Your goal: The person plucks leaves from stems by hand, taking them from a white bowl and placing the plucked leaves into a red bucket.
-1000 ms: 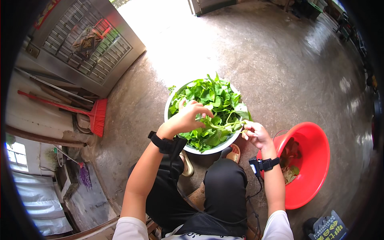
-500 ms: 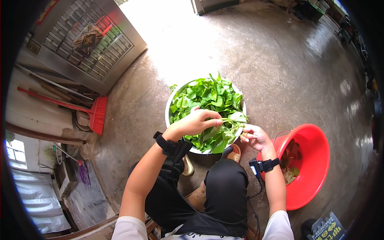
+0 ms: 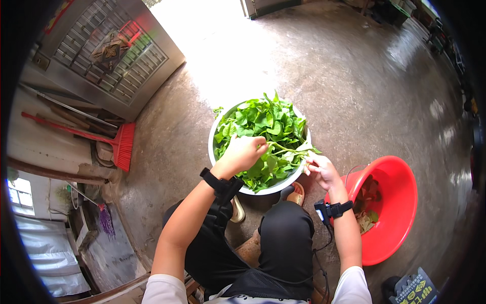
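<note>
A round, light-coloured basin (image 3: 211,147) heaped with green leafy vegetables (image 3: 268,117) stands on the floor in front of my knees. Over its near side, my left hand (image 3: 244,154) is closed, fingers pinched on one end of a leafy green stem (image 3: 283,149). At the basin's right rim my right hand (image 3: 321,171) grips the other end of that stem between thumb and fingers. The stem stretches between both hands above the heap. Each wrist wears a black strap with a small device.
A red bucket (image 3: 392,213) with withered leaves inside tilts beside my right forearm. On the left, a red broom (image 3: 124,147) leans by the wall near a metal door (image 3: 109,55). A purple mop head (image 3: 106,222) hangs lower left. My feet stand just before the basin.
My left hand has drawn back to the left and closed from a looser grip. The stem now spans a wider gap, while my right hand has stayed nearly in place.
</note>
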A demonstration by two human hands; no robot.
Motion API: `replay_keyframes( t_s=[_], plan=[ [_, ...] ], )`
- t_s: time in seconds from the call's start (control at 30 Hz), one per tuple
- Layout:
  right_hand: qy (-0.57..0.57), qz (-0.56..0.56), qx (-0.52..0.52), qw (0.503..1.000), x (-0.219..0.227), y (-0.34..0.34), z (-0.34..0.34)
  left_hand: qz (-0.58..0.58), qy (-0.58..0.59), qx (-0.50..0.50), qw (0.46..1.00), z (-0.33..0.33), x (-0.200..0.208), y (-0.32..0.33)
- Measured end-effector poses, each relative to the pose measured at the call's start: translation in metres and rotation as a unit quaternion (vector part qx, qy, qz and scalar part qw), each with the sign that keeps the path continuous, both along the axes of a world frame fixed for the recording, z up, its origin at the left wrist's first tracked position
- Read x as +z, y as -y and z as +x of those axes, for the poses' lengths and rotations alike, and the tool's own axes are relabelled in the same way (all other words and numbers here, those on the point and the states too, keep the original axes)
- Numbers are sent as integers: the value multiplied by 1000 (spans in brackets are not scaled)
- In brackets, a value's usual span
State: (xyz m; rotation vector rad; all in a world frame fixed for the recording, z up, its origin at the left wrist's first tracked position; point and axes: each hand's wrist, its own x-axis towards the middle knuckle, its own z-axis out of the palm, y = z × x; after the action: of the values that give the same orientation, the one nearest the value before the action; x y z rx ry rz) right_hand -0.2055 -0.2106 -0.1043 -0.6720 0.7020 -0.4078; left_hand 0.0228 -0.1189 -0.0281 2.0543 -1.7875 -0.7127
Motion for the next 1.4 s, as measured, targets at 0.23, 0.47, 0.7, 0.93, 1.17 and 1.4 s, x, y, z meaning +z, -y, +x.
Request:
replay_keyframes(
  t_s=[0.23,0.47,0.7,0.93,1.17,1.4],
  plan=[
    [40,-61,91,993,-3,-12,8,-87,177,64,978,-7,-26,4],
    [69,-55,89,992,-8,-24,8,-79,224,186,954,25,-60,8],
    [97,-5,27,995,4,-12,3,-146,-45,161,975,26,-13,16],
    [104,-16,82,991,4,-11,-1,-150,-54,-57,986,14,-9,15],
    [130,20,31,991,4,-6,-3,-113,-75,-76,988,27,-11,12],
    [114,14,48,992,6,-8,1,-198,53,47,978,11,0,8]
  ],
)
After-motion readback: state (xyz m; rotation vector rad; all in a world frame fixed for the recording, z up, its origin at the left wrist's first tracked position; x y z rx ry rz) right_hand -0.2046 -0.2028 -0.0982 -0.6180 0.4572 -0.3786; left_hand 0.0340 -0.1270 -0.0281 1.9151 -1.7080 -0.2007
